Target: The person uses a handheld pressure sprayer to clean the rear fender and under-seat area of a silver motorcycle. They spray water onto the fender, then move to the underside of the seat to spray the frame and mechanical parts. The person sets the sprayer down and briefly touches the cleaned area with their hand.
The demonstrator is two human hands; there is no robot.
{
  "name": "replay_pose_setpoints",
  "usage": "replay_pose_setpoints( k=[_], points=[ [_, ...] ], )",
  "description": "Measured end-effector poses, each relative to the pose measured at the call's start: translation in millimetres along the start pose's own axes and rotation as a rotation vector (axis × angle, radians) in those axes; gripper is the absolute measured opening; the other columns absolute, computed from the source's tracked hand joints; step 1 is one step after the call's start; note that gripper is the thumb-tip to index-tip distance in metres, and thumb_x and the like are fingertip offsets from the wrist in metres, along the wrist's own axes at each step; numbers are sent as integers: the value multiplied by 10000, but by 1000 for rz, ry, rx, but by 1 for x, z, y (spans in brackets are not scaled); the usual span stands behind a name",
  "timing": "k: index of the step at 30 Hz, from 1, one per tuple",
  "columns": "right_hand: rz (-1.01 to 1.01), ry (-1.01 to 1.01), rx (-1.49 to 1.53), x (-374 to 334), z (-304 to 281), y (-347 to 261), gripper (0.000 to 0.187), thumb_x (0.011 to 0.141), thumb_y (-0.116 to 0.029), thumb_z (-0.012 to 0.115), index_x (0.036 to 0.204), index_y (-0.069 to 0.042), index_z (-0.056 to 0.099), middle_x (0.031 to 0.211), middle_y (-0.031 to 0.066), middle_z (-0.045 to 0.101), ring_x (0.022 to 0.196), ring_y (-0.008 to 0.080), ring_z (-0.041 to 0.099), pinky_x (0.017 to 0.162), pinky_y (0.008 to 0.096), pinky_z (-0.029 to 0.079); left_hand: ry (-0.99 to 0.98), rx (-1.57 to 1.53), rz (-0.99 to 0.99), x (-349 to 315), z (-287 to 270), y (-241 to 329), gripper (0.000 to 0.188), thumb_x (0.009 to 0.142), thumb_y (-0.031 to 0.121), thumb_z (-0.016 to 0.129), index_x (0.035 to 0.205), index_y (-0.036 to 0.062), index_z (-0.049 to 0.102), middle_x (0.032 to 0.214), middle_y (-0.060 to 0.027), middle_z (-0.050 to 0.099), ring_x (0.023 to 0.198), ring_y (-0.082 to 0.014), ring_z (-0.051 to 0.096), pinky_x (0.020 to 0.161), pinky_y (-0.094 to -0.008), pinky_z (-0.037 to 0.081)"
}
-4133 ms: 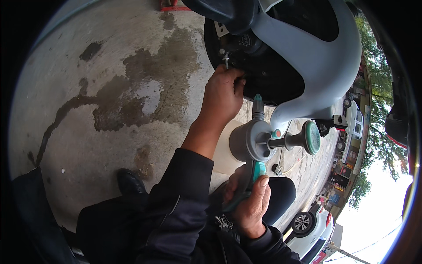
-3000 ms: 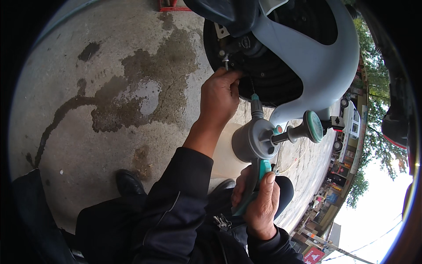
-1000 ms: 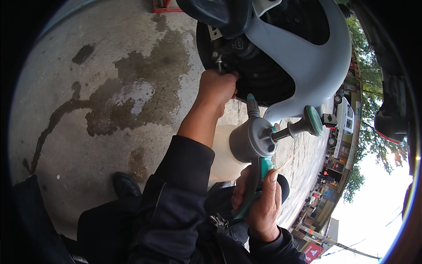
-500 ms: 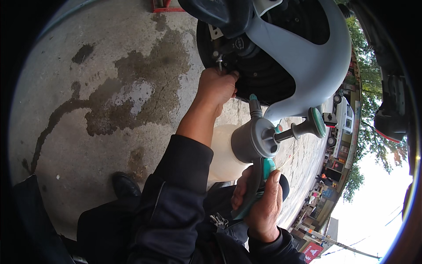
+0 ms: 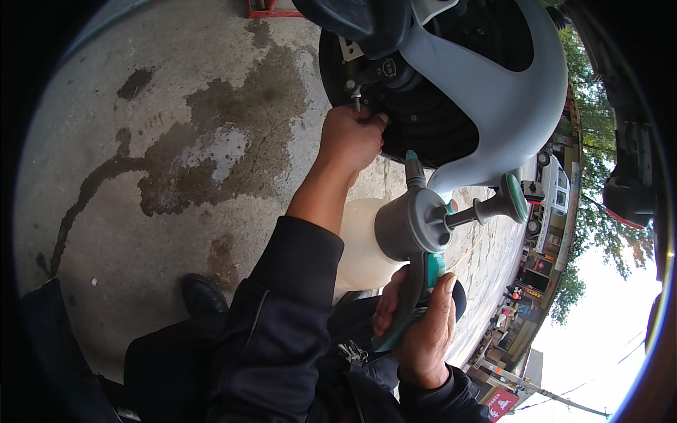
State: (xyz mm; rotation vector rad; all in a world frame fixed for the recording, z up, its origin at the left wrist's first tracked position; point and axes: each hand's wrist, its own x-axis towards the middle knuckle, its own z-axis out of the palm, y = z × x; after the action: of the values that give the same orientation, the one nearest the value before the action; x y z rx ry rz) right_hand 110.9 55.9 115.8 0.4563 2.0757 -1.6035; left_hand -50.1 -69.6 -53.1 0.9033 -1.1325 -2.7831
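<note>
My left hand (image 5: 350, 137) reaches up to the black rear wheel (image 5: 423, 127) of a scooter with a grey-blue mudguard (image 5: 508, 106). Its fingers are curled around a small metal fitting (image 5: 356, 99) at the wheel's edge. My right hand (image 5: 423, 324) grips the teal and grey handle of a pump sprayer (image 5: 412, 225). The sprayer has a translucent white bottle (image 5: 363, 243) and a plunger knob (image 5: 511, 199) that sticks out to the right. The sprayer's teal nozzle (image 5: 410, 163) points up at the wheel, just right of my left wrist.
The concrete floor (image 5: 141, 233) carries dark wet stains (image 5: 211, 141). A black shoe (image 5: 201, 295) rests on it by my knee. A red frame (image 5: 271, 8) sits at the top edge. Parked vehicles (image 5: 550, 204) and trees line a street at the right.
My left hand has pushed a little further up into the wheel and stays closed there. The sprayer in my right hand has shifted only slightly.
</note>
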Motion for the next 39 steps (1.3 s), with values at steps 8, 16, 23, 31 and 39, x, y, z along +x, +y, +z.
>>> replay_pose_setpoints(
  k=[8, 16, 23, 31, 39],
  points=[
    [-8, -27, 19, 0, -1, 3, 726, 1073, -653, 389, 1171, 40, 583, 795, 88, 605, 604, 161, 574, 545, 289, 484, 62, 142, 243, 14, -1, -23, 203, 891, 170, 774, 879, -24, 717, 766, -157, 713, 689, -294, 678, 678, -394, 522],
    [-20, -13, -15, -1, 2, 1, 690, 1075, -626, 423, 1171, 39, 582, 811, 86, 607, 603, 158, 576, 539, 286, 481, 82, 190, 282, 14, -1, -31, 231, 884, 198, 789, 882, -22, 719, 774, -155, 718, 695, -285, 678, 685, -381, 523],
    [-5, 19, -70, -3, 5, 3, 683, 1078, -660, 353, 1159, -15, 561, 751, 79, 552, 581, 158, 528, 534, 295, 450, 96, 172, 348, 9, 2, -33, 197, 910, 169, 769, 888, -17, 709, 744, -138, 706, 659, -265, 662, 669, -357, 518],
    [-22, 27, -111, -4, -2, 5, 687, 1073, -666, 364, 1137, -13, 566, 745, 76, 557, 566, 153, 531, 525, 290, 449, 190, 272, 473, -3, 11, -33, 182, 954, 158, 740, 932, -19, 706, 733, -55, 682, 648, -125, 606, 653, -312, 507],
    [-109, -33, -266, -1, -13, 4, 684, 1088, -621, 392, 1122, 34, 588, 743, 78, 601, 550, 131, 549, 514, 261, 434, 318, 478, 826, -9, 14, -38, 108, 938, 102, 717, 996, 10, 726, 800, -157, 679, 701, -299, 676, 652, -372, 529]
  ],
)
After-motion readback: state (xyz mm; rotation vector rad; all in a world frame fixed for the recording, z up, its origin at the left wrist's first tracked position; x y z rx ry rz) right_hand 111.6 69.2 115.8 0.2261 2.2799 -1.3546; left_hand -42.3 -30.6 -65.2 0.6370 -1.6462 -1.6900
